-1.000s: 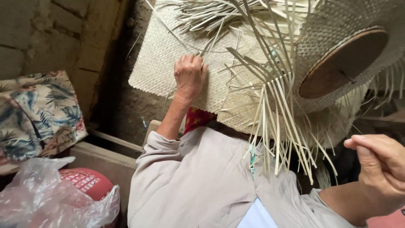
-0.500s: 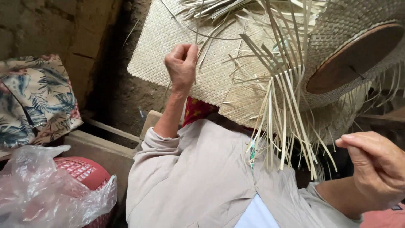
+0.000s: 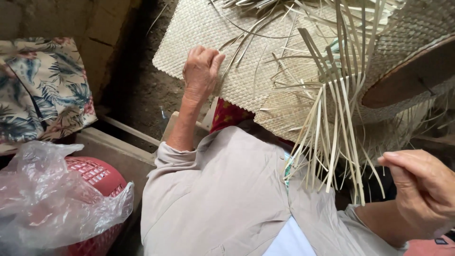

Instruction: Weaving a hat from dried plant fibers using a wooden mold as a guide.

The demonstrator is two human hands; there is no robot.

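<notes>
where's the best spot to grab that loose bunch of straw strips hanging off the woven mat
Probably near the roots of the loose strips, where they leave the woven mat and lie close together; lower down they fan out and splay. Coming from the right side suits best, since the right hand is free beside the dangling ends, while the left hand presses flat on the mat. Pinch across the bundle, fingers on its flat faces.

The person wore a loose, light beige-grey shirt (image 3: 222, 189) with long sleeves pushed up to the elbows, leaving both forearms bare. A white undershirt (image 3: 289, 242) showed at the open front. The left hand (image 3: 201, 71) and right hand (image 3: 422, 189) wore no gloves.
</notes>
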